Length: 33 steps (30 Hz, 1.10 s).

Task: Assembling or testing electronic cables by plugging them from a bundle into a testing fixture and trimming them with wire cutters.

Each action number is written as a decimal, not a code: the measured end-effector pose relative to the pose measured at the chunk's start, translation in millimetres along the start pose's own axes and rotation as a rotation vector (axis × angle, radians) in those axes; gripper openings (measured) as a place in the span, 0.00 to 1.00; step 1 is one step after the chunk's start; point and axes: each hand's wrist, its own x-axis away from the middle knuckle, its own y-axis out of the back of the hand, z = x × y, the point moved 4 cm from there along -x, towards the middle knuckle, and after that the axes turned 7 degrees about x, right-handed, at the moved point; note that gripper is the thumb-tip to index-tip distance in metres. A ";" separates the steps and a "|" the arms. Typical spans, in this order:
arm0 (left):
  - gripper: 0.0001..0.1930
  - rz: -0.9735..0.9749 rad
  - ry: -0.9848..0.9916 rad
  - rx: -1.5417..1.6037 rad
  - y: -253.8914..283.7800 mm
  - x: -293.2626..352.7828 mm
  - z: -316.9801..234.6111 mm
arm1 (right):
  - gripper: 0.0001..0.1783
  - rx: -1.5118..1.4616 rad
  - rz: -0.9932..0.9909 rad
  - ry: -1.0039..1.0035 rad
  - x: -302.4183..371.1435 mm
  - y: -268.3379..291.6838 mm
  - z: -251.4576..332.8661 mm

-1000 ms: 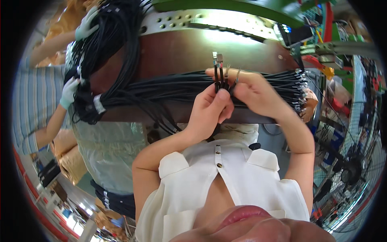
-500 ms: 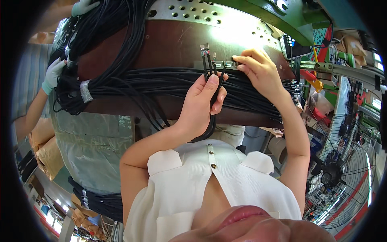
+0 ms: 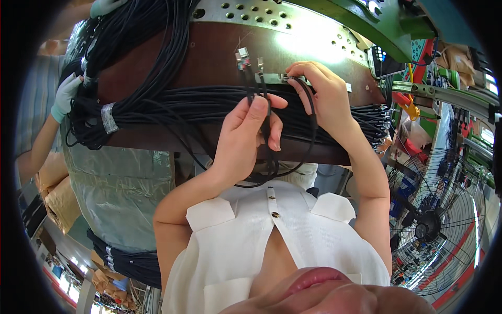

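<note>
My left hand (image 3: 238, 133) is closed around several thin black cables, whose metal connector ends (image 3: 243, 58) stick up past the thumb. Between the thumb and fingers of my right hand (image 3: 330, 102) is the end of one black cable (image 3: 314, 123), which bends down in a loop toward my left hand. Its tip meets a small metal strip (image 3: 271, 79) on the brown table (image 3: 219, 57); my fingers partly hide that contact. Under both hands a thick bundle of black cables (image 3: 183, 99) lies across the table.
A silver band (image 3: 109, 118) wraps the bundle at left, near a co-worker's gloved hand (image 3: 67, 97). A perforated metal plate (image 3: 246, 13) and green machine frame (image 3: 355, 15) stand at the back. A caged fan (image 3: 429, 225) is at right.
My right hand has moved slightly left and now holds one cable's end at the strip. My left hand has shifted left and lower with the other cables.
</note>
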 end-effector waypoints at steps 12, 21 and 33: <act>0.18 0.057 0.148 0.177 -3.9 -3.2 12.3 | 0.10 0.268 0.165 0.093 3.6 6.6 16.6; 0.18 0.204 0.369 0.032 -21.8 1.8 12.1 | 0.13 0.430 0.023 0.290 8.9 23.8 18.8; 0.21 0.260 0.192 -0.193 -27.3 0.9 8.5 | 0.10 -0.043 -0.002 -0.126 28.7 10.9 -12.1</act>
